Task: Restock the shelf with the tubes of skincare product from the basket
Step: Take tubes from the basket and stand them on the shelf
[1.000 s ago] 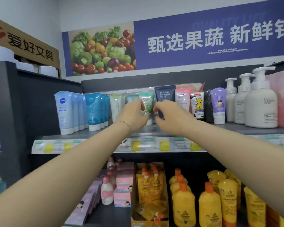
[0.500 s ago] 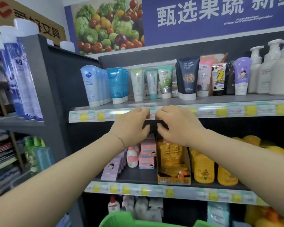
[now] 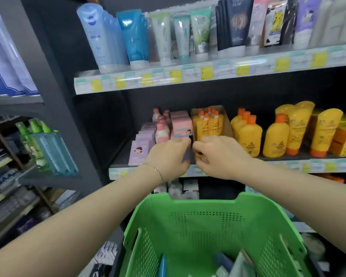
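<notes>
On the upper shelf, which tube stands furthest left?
The pale blue tube with the round dark-blue logo, at the front of its file at the row's left end. The brighter blue tubes stand to its right.

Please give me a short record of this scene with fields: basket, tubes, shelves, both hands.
basket: green basket, below both hands
basket contents: a few loose tubes at the bottom, blurred
top shelf: row of upright tubes
middle shelf: pink boxes, yellow bottles
left grip: before the middle shelf edge, fingers curled, palm hidden
right grip: beside the left, apart, fingers curled, palm hidden
</notes>
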`<state>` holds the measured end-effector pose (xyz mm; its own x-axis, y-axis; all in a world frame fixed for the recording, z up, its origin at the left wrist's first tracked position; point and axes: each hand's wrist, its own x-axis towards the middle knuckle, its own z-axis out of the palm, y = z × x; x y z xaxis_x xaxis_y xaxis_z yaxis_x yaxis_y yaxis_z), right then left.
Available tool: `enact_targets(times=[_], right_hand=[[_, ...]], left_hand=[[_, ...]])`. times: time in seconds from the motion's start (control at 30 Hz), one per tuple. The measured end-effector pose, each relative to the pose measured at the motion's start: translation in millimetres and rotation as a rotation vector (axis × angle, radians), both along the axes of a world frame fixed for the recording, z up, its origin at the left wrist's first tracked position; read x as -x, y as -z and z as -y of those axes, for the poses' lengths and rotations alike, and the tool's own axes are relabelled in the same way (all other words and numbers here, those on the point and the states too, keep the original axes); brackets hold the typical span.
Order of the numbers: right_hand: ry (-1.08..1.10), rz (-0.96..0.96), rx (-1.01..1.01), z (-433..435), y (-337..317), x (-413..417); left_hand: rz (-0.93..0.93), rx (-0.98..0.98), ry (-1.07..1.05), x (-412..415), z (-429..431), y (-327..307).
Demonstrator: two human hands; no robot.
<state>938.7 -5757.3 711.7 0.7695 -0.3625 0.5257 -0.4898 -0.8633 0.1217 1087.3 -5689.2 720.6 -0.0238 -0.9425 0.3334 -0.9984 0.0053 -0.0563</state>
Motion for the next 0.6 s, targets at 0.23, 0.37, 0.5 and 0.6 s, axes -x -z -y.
enact_targets(times=[0.23, 0.37, 0.5, 0.6], right_hand=[[0.123, -0.157, -0.224, -17, 63, 7], [0.176, -0.266, -0.345, -24, 107, 18], [0.228, -0.323, -0.435, -26, 142, 27], [0.244, -0.376, -0.485, -29, 163, 31]], left_hand=[[-0.052, -0.199, 0.042, 5, -7, 65], [-0.048, -0.327, 0.038, 12, -10, 105], [-0.055, -0.446, 0.048, 20, -11, 150], [-0.050, -0.544, 0.048, 24, -11, 180]])
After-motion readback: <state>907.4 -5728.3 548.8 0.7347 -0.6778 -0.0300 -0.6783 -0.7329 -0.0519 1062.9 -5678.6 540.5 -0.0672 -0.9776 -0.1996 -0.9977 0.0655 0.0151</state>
